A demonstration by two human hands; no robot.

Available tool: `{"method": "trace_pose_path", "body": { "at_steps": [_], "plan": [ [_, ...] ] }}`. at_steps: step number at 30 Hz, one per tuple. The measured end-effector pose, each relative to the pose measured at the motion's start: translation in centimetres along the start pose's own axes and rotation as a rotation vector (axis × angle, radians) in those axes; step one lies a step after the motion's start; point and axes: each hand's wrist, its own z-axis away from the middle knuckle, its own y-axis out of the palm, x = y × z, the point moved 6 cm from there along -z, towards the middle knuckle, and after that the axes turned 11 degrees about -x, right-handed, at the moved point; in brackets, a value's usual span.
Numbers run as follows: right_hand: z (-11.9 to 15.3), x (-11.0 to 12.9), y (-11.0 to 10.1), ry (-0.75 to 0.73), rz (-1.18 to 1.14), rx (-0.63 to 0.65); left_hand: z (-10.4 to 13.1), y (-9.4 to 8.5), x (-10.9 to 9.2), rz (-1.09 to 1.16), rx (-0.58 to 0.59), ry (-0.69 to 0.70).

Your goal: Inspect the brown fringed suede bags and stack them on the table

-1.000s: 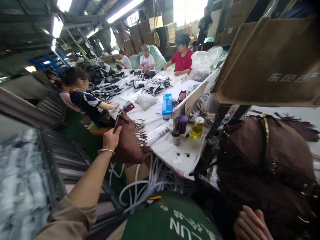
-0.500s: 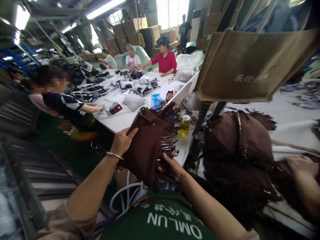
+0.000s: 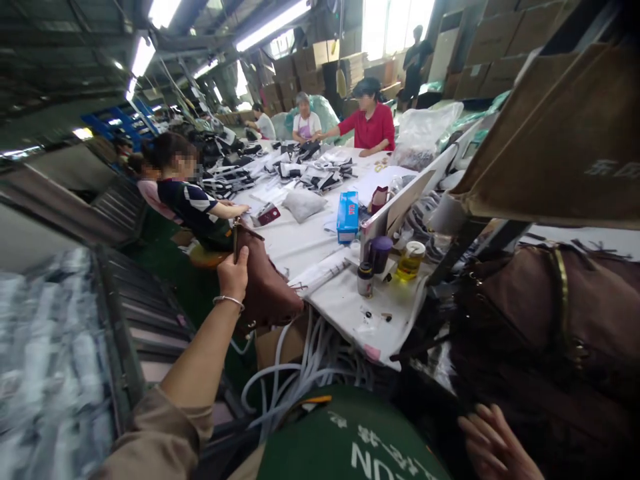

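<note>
My left hand point(image 3: 234, 272) grips the top corner of a brown handbag point(image 3: 267, 277), thumb up along its edge. The bag hangs tilted over the near left edge of the table; its fringed side is turned away and mostly hidden. A metal bangle sits on my left wrist. Down at the lower right, my right hand point(image 3: 493, 440) is apart from that bag, with fingers somewhat spread and nothing visible in them. Close to it lie dark brown bags point(image 3: 520, 300) in a pile, one with a gold zip.
On the white table point(image 3: 285, 240) stand a blue box point(image 3: 347, 217), a dark bottle point(image 3: 365, 280), a purple cup point(image 3: 381, 253) and a jar of yellow liquid point(image 3: 411, 260). White tubes point(image 3: 300, 363) hang below. A brown cloth panel point(image 3: 555, 147) overhangs the right. Co-workers sit around the table.
My left hand has swung the handbag left, away from my body. My right hand has let go of it and moved down to the right. The view has turned left.
</note>
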Motion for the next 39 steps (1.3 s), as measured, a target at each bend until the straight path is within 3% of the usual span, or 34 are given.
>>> {"method": "trace_pose_path", "body": {
  "at_steps": [1, 3, 6, 8, 10, 12, 15, 19, 25, 27, 30, 35, 37, 39],
  "plan": [
    [-1.0, -0.9, 1.2, 0.065, 0.032, 0.008, -0.1, 0.3, -0.2, 0.078, -0.026, -0.065],
    [-2.8, -3.2, 5.4, 0.191, 0.087, 0.084, 0.9, 1.4, -1.3, 0.220, -0.044, -0.176],
    [-4.6, -5.7, 13.6, 0.251, 0.192, 0.312, 4.6, 3.6, -3.9, 0.316, -0.019, -0.266],
    [-5.4, -6.1, 18.3, 0.225, 0.217, 0.421, 7.6, 5.1, -5.3, 0.328, 0.011, -0.290],
    [-6.0, -5.0, 21.5, 0.094, 0.122, 0.408, 10.1, 6.5, -6.2, 0.340, 0.055, -0.308],
    [-5.9, -3.6, 22.8, -0.010, 0.015, 0.299, 11.8, 7.5, -6.3, 0.346, 0.079, -0.344],
    [-3.9, -3.0, 22.4, 0.010, -0.042, 0.274, 13.0, 8.1, -5.6, 0.291, 0.092, -0.409],
    [0.3, -2.2, 18.2, -0.016, -0.036, 0.326, 14.8, 8.8, -5.5, 0.154, 0.189, -0.355],
    [6.1, 1.2, 13.4, -0.275, 0.455, 0.558, 18.2, 10.8, -6.0, 0.036, 0.230, -0.340],
    [6.0, 1.9, 12.6, -0.219, 0.550, 0.492, 18.3, 11.1, -6.0, 0.007, 0.210, -0.343],
    [4.7, 2.7, 12.6, -0.107, 0.448, 0.409, 16.8, 10.3, -5.7, -0.053, 0.103, -0.395],
    [3.3, 3.7, 14.2, -0.031, 0.428, 0.643, 13.0, 6.6, -5.5, -0.048, -0.103, -0.503],
    [1.8, 4.2, 13.2, 0.015, 0.443, 0.609, 12.2, 5.0, -6.0, 0.009, -0.134, -0.506],
    [-0.6, 4.4, 11.8, 0.083, 0.461, 0.498, 12.0, 3.8, -6.8, 0.077, -0.141, -0.492]
  ]
}}
